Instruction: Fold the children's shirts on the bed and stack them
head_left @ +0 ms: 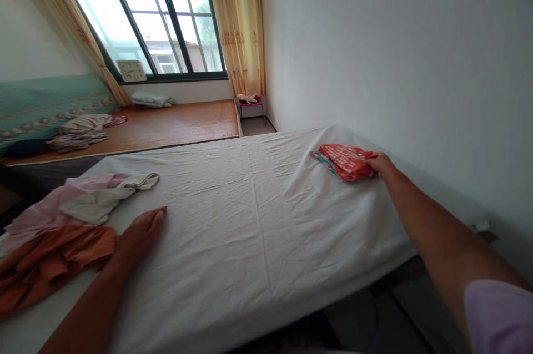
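Observation:
At the far right of the white-covered table, my right hand (382,165) is closed on the edge of a folded red garment (343,161) with pale lettering. Green patterned fabric shows under the red garment's left side, and the stack lies against the cloth. My left hand (144,232) rests palm down on the white sheet (225,221), fingers stretched out and holding nothing. Close beside its wrist lies a crumpled orange-brown garment (62,257). Behind that are a pale grey garment (97,204) with a strap-like end and a pink garment (54,201).
A white wall (395,54) runs along the table's right side. Beyond the table is a bed with a brown mat (179,121), crumpled clothes (79,140) and folded pale bedding (152,100). A small pink stool (255,101) and a square clock (131,71) stand near the window.

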Available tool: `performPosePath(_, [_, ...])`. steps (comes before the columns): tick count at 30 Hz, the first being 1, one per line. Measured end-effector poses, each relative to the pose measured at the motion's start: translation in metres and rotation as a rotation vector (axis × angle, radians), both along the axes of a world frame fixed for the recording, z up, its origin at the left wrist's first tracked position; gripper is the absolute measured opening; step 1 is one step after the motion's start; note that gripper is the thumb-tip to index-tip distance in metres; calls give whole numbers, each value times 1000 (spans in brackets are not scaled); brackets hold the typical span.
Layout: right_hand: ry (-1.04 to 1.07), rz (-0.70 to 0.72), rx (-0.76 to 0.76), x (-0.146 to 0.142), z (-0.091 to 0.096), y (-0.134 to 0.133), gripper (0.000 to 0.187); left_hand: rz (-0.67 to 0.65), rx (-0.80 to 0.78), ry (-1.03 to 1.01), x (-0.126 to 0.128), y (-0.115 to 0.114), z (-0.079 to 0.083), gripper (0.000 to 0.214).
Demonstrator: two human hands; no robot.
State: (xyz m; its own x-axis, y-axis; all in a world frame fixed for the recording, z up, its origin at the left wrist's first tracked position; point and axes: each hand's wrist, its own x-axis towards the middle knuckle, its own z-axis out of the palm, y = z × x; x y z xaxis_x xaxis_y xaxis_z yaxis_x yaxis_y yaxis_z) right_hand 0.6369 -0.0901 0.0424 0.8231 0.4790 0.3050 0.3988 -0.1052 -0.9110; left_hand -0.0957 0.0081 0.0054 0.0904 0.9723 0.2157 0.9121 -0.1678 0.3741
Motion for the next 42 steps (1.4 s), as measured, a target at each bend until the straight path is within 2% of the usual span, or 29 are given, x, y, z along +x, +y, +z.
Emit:
performPosePath(3, [-312,-230,-281,5,-5,-9,57,-57,30,17,0,2,-3,43])
performPosePath(4, [-449,-239,-323,-3,-3,-6,59,-85,37,24,0,3,-4,43])
performPosePath(5, [-573,-190,-331,-15,-2,1,58,-111,44,33,0,3,-5,45])
performPosePath(7, [-752,41,-329,-53,1,23,52,-143,55,60,1,2,-6,48])
performPosePath(9, [-852,354,-321,-106,-2,46,47,-149,67,90,3,-1,-5,49])
performPosePath(12, [-903,769,-307,-201,-17,71,45,-143,67,108,6,-12,-4,46])
performPosePath(14, [-913,987,-324,-263,-33,74,46,-138,71,100,8,-19,-3,43])
performPosePath(16, [-929,1129,-346,-313,-47,70,47,-147,87,86,9,-26,0,41])
performPosePath(19, [-959,1148,-323,-354,-61,61,46,-128,84,98,12,-34,10,39])
performPosePath(22, [-968,1122,-267,-358,-64,56,44,23,206,140,8,-44,24,41])
performPosePath(25, [-955,1158,-213,-345,-62,55,42,374,368,116,-7,-51,35,41])
performPosePath(27, [-943,1183,-189,-338,-60,55,41,598,351,56,-23,-53,37,48])
performPosePath(29, [-928,1190,-195,-335,-59,54,41,695,255,29,-40,-53,35,57])
performPosePath(32, [-912,1185,-225,-336,-57,52,40,642,136,64,-58,-52,30,42])
performPosePath(36, [-920,1207,-223,-336,-54,51,40,584,118,23,-61,-46,30,28])
performPosePath(39, [-918,1223,-231,-333,-54,52,41,466,163,-143,-42,-35,39,30])
performPosePath(42, [-895,1253,-208,-330,-55,54,39,314,201,-276,7,-22,51,29])
